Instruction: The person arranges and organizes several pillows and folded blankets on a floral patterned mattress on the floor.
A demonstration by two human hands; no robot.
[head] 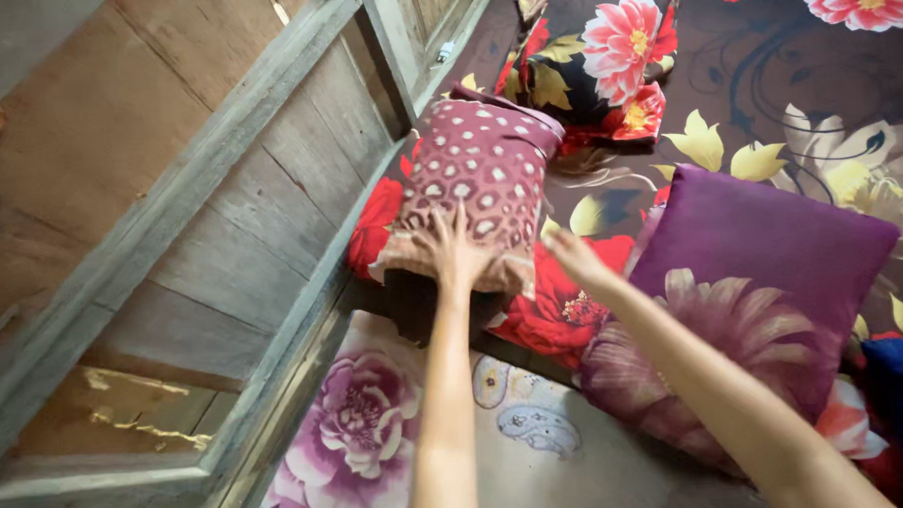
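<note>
Bed (766, 83) covered in a dark brown sheet with big red, pink and yellow flowers, shoved right up against a weathered wooden plank wall (170, 214), with a paler sheet printed with a purple rose (363, 427) at the near end. Left hand (456, 252) flat with fingers spread, open grip, pressing on the near end of the maroon spotted pillow (484, 173) lying beside the wall. Right hand (574, 255) just beside it, fingers loose and holding nothing, over a red flower, purple flower-print cushion (752, 274) at its right.
</note>
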